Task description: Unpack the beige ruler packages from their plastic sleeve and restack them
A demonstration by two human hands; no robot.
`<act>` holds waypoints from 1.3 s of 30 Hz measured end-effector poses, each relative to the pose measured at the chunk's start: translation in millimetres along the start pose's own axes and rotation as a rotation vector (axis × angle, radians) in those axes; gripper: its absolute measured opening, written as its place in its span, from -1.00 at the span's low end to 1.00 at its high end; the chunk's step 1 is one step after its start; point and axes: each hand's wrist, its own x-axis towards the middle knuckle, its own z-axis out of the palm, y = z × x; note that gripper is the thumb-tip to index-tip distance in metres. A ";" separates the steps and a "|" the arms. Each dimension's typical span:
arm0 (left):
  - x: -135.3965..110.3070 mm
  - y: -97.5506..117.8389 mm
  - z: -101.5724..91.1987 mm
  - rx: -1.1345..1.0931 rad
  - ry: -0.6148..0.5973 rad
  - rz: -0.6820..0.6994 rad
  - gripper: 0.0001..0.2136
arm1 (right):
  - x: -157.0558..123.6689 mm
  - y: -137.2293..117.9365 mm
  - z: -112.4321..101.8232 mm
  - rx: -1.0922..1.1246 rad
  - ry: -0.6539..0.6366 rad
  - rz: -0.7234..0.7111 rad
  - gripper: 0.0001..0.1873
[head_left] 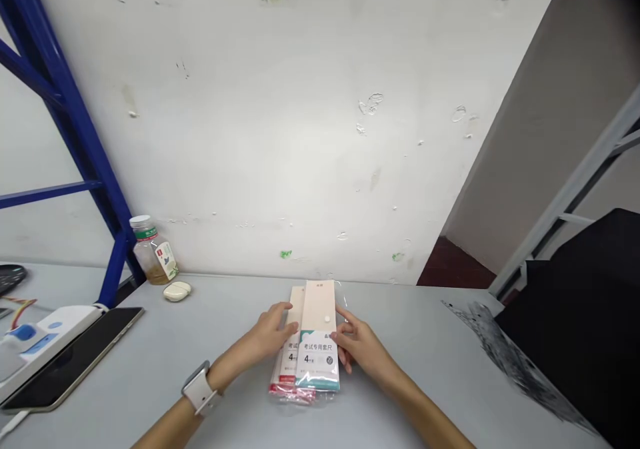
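Note:
Two flat beige ruler-set packs in clear plastic sleeves lie stacked on the grey table (425, 342). The top pack (318, 336) has a teal bottom edge; the lower pack (287, 362) has a red bottom edge and sticks out to the left. My left hand (273, 332), with a white watch on its wrist, grips the left side of the stack with curled fingers. My right hand (357, 344) pinches the top pack's right edge.
A small bottle with a green label (153, 257) and a white earbud case (177, 291) stand at the back left by a blue rack post (95, 169). A dark tablet (75, 359) and white power strip (40, 332) lie left. A black object (590, 316) fills the right side.

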 end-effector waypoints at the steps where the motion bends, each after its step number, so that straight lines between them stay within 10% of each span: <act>1: -1.1 1.5 3.6 -0.015 -0.014 0.022 -0.47 | 0.9 1.4 -0.6 -0.032 0.015 0.011 -0.20; 12: -40.1 -25.5 27.9 0.153 -0.105 0.178 -0.21 | -11.2 -23.4 1.2 0.100 -0.109 0.051 -0.40; 19: -51.7 -23.3 38.3 0.320 -0.119 0.174 -0.18 | 1.0 -4.3 -24.4 -0.329 0.233 0.035 -0.58; 27: -31.5 -19.0 48.8 0.326 -0.037 0.312 -0.23 | 7.3 1.3 -25.5 0.032 0.157 0.002 -0.39; 39: -23.2 -9.3 9.4 0.292 -0.225 0.242 -0.30 | 15.4 7.3 -30.1 0.152 0.186 -0.016 -0.46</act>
